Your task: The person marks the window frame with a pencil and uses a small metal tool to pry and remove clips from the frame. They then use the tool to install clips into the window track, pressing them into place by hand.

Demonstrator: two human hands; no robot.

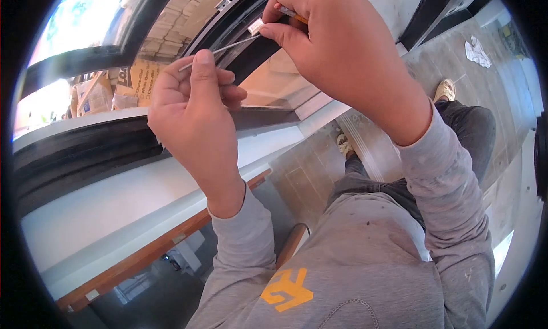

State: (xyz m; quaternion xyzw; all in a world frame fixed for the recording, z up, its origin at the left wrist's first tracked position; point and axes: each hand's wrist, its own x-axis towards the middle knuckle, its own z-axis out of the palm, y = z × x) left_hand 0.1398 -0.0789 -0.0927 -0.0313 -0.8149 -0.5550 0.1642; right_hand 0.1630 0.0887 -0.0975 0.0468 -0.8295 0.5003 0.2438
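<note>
A thin grey metal rod [235, 44] stretches between my two hands, close in front of a black window frame [251, 60]. My left hand [194, 103] pinches its lower left end between thumb and fingers, and the tip pokes out past them. At the other end, the thumb and fingers of my right hand [337, 46] are closed on the rod. An orange stick with a red tip [292, 13] is tucked in that same hand, most of it hidden by the fingers. A small white piece [256, 26] shows on the frame just beside the right fingertips.
Below the window runs a white ledge [125, 195] with a brown wooden rail [137, 257] along it. Cardboard boxes [142, 80] stand beyond the window. Crumpled paper [477, 51] lies on the tiled floor [308, 183] to the right, near my feet.
</note>
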